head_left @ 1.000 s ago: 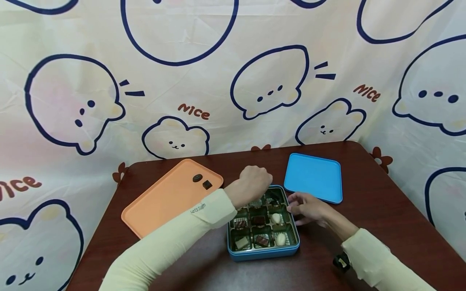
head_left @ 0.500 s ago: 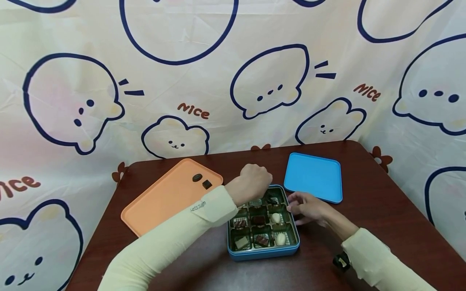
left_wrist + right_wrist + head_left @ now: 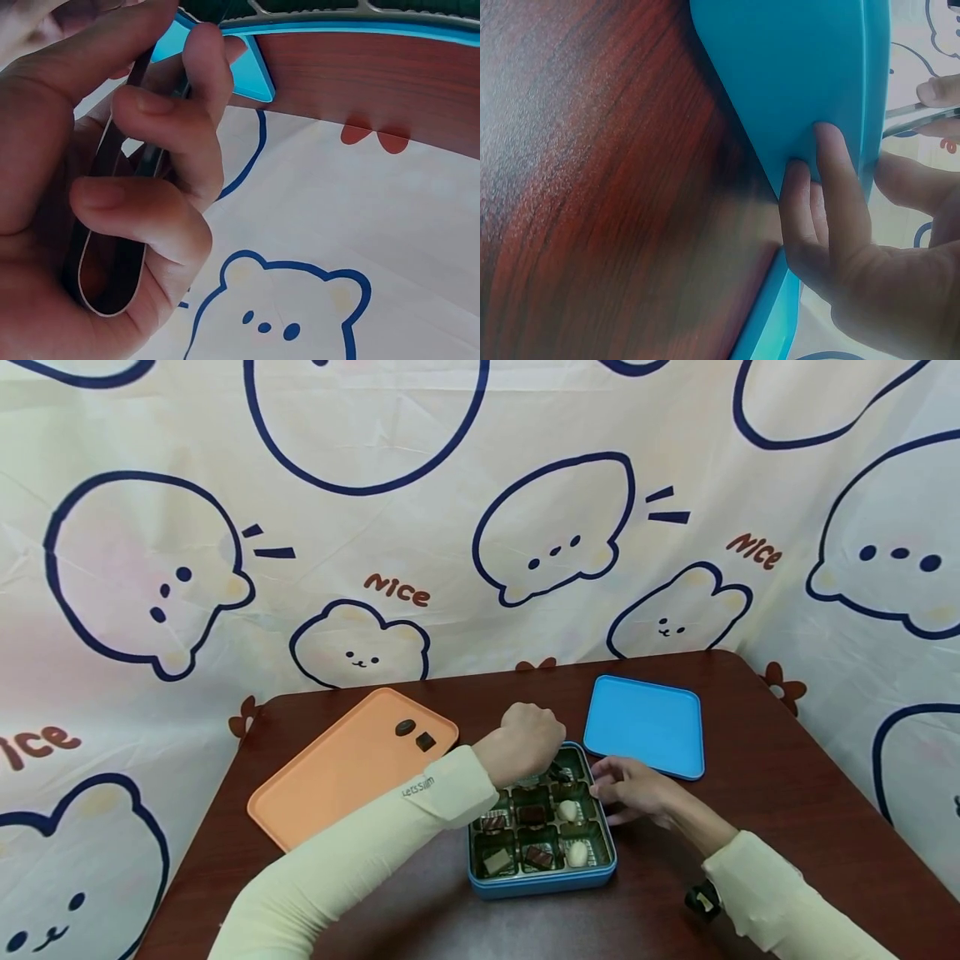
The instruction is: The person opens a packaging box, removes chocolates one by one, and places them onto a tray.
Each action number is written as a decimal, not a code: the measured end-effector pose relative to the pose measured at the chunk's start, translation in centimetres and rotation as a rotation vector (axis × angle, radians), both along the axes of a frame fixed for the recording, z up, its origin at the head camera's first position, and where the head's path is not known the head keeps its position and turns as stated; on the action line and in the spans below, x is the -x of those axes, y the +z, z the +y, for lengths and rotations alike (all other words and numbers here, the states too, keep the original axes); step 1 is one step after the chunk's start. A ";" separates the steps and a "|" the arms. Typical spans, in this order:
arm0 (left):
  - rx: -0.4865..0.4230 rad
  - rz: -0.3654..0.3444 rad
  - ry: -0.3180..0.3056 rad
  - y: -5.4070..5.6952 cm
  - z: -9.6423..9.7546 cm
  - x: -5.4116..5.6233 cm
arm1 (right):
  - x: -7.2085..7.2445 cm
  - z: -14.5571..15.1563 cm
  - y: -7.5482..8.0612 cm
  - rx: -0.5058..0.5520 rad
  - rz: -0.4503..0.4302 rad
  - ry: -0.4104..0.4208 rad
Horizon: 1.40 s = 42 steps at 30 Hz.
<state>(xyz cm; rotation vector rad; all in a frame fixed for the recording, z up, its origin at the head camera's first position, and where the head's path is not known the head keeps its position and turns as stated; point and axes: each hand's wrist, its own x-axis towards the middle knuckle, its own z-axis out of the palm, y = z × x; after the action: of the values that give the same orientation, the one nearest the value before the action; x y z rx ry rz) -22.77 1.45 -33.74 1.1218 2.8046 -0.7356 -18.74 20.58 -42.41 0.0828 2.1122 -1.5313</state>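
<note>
My left hand [image 3: 523,745] is over the far end of the blue box [image 3: 542,883]. In the left wrist view its fingers curl round metal tongs [image 3: 111,285], bent in a U at the near end. The tongs' tips are hidden in that view. Chocolates sit in the box's square compartments, including a white chocolate [image 3: 577,853], a pale chocolate [image 3: 497,861] and a brown chocolate [image 3: 537,857]. My right hand [image 3: 637,792] rests at the box's right side. Seen from the right wrist, its fairly straight fingers [image 3: 844,202] press the outer wall, with the thumb beside the rim.
An orange tray [image 3: 330,785] lies to the left, bearing an oval dark chocolate [image 3: 406,727] and a square dark chocolate [image 3: 425,742]. At the back right is a blue lid [image 3: 645,727]. A cartoon-printed cloth [image 3: 450,527] hangs behind the brown table [image 3: 750,760].
My left hand has shifted slightly to the right and a little lower over the box's far end. The right hand, the box and the tray have stayed in place.
</note>
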 end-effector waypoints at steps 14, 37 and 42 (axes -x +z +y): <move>-0.001 0.065 -0.020 -0.6 -0.2 0.0 | 0.1 -0.1 0.0 0.002 -0.009 0.001; -0.110 -0.031 0.023 2.5 -1.9 0.7 | 0.1 0.0 -0.1 -0.008 0.001 0.007; -0.151 -0.058 0.041 4.4 -2.4 1.0 | 0.0 0.0 -0.2 -0.011 -0.003 0.005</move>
<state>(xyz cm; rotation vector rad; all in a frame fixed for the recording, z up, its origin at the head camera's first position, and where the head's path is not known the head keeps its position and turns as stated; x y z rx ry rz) -23.73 -0.90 -29.36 1.0839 2.8645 -0.4869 -18.78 20.59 -42.60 0.0837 2.1172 -1.5165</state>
